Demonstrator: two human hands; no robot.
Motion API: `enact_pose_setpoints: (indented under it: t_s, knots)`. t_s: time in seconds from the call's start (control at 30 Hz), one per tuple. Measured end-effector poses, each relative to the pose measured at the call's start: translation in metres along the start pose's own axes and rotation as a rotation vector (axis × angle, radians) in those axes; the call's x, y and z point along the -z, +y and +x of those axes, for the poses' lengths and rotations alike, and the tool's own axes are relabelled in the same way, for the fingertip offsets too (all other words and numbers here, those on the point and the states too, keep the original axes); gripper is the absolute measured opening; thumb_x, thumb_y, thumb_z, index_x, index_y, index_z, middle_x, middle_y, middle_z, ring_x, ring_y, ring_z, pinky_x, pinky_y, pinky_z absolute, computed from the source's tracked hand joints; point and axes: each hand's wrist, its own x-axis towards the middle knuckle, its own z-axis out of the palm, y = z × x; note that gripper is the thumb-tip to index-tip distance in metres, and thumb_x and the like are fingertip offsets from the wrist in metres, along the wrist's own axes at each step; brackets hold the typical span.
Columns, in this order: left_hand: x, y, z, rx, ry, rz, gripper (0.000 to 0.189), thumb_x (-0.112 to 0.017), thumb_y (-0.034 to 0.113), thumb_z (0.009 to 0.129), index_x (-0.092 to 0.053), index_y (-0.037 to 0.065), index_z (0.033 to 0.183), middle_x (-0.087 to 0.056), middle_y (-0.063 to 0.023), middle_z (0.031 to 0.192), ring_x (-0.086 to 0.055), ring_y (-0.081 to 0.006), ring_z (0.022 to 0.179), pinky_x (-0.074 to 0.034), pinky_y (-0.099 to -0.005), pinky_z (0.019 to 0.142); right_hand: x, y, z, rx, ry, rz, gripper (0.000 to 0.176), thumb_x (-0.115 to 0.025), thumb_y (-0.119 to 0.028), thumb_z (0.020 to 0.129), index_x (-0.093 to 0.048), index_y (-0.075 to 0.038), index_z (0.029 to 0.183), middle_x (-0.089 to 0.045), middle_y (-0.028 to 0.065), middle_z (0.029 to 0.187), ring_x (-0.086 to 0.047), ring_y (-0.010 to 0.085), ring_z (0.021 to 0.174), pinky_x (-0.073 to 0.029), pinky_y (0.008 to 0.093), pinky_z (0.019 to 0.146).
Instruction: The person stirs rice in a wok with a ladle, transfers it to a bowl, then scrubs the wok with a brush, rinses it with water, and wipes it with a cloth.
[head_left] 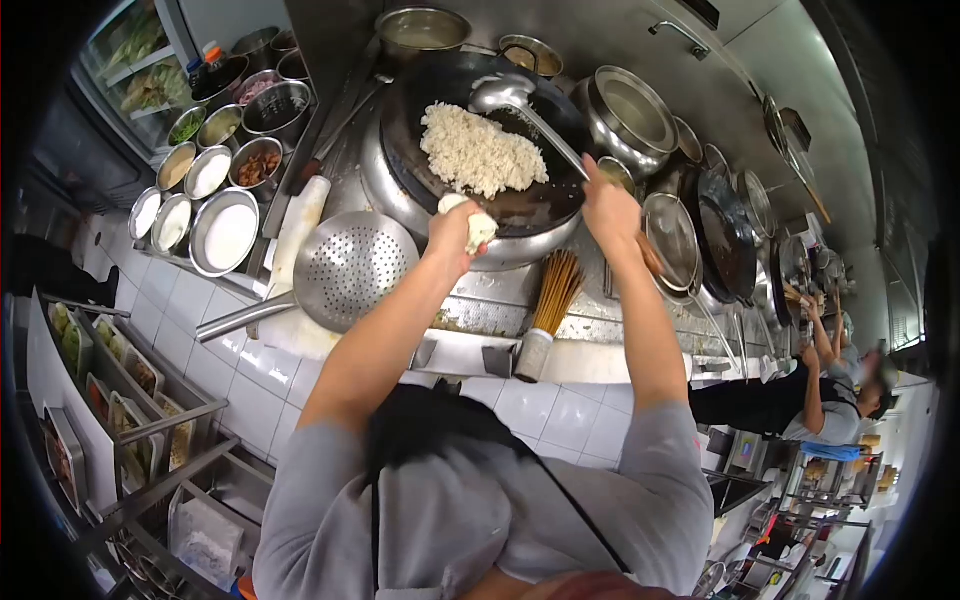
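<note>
A large dark wok sits in front of me with a heap of white cooked rice in it. My left hand is closed round a pale folded cloth against the wok's near rim; whether it also grips the rim is hidden. My right hand is wrapped round the handle of a metal ladle, whose wooden end sticks out below the fist. The ladle's bowl is over the far side of the wok, beyond the rice.
A perforated strainer lies left of the wok, and a bamboo brush lies at the counter's near edge. Bowls of seasonings stand at the left. Pots and other woks line the right. A co-worker stands farther right.
</note>
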Motion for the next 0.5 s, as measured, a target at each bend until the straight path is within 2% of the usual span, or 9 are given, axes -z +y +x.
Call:
enact_pose_setpoints:
  t_s: [0.07,0.13,0.2,0.23,0.3,0.37,0.47,0.5]
  knots:
    - [0.002,-0.002,0.001,-0.002,-0.004,-0.009,0.007,-0.066,0.012,0.082,-0.063,0.007,0.086,-0.067,-0.0093,0.075,-0.065,-0.0201,0.058,-0.047,-0.0325,0.041,-0.03,-0.005,0.045,0.1,0.064,-0.062,0.053,-0.058,-0.019,0.094,-0.05,-0.033,0.145,-0.067,0.0205,0.097,-0.071,0.0379,0.083,-0.056,0.0488,0.07]
    - [0.002,-0.003,0.002,-0.01,-0.021,0.043,0.01,-0.063,0.019,0.084,-0.061,0.011,0.089,-0.065,-0.0078,0.072,-0.063,-0.0205,0.057,-0.046,-0.0329,0.045,-0.053,0.011,0.065,0.158,0.0,-0.127,0.063,-0.057,-0.013,0.093,-0.041,-0.033,0.15,-0.064,0.0216,0.106,-0.071,0.0383,0.087,-0.058,0.0471,0.072]
    - [0.002,-0.001,-0.001,-0.009,-0.02,0.04,0.01,-0.063,0.019,0.084,-0.061,0.01,0.088,-0.065,-0.008,0.072,-0.063,-0.0206,0.057,-0.046,-0.0329,0.044,-0.057,0.039,0.067,0.157,-0.05,-0.224,0.069,-0.057,-0.011,0.091,-0.035,-0.032,0.153,-0.063,0.0228,0.111,-0.071,0.038,0.089,-0.058,0.0466,0.075]
    - [0.002,-0.001,-0.003,-0.007,-0.022,0.038,0.01,-0.063,0.018,0.084,-0.06,0.01,0.088,-0.065,-0.0081,0.072,-0.063,-0.0206,0.057,-0.046,-0.0329,0.044,-0.046,0.053,0.054,0.112,-0.109,-0.215,0.076,-0.058,-0.008,0.089,-0.03,-0.031,0.156,-0.062,0.0237,0.114,-0.07,0.039,0.091,-0.058,0.0467,0.079]
    - [0.005,-0.003,0.0,0.036,-0.02,0.025,0.009,-0.066,0.015,0.082,-0.062,0.009,0.088,-0.066,-0.0079,0.075,-0.064,-0.02,0.06,-0.048,-0.0332,0.044,-0.026,0.087,0.021,0.082,-0.164,-0.217,0.084,-0.063,-0.006,0.084,-0.028,-0.032,0.156,-0.062,0.0263,0.114,-0.07,0.0412,0.092,-0.057,0.0483,0.08]
    - [0.005,0.0,0.001,0.045,-0.021,0.025,0.01,-0.067,0.014,0.08,-0.063,0.009,0.088,-0.067,-0.0076,0.076,-0.064,-0.0198,0.061,-0.049,-0.0333,0.044,-0.011,0.113,-0.016,0.062,-0.241,-0.306,0.086,-0.063,-0.007,0.083,-0.027,-0.032,0.157,-0.063,0.0273,0.114,-0.07,0.0414,0.089,-0.058,0.0482,0.076]
    - [0.006,-0.002,0.004,0.035,-0.033,0.021,0.01,-0.067,0.014,0.08,-0.063,0.009,0.087,-0.067,-0.0078,0.077,-0.064,-0.02,0.061,-0.049,-0.0336,0.044,-0.009,0.129,-0.046,0.095,-0.191,-0.344,0.087,-0.064,-0.008,0.082,-0.026,-0.033,0.157,-0.063,0.0278,0.113,-0.07,0.0419,0.085,-0.058,0.0477,0.072]
    - [0.005,0.001,-0.001,0.043,-0.04,0.022,0.01,-0.067,0.014,0.08,-0.063,0.009,0.087,-0.067,-0.0077,0.077,-0.064,-0.0198,0.061,-0.049,-0.0334,0.044,-0.004,0.12,-0.042,0.111,-0.183,-0.335,0.082,-0.063,-0.011,0.083,-0.031,-0.029,0.156,-0.063,0.0281,0.111,-0.07,0.0415,0.082,-0.058,0.0477,0.07]
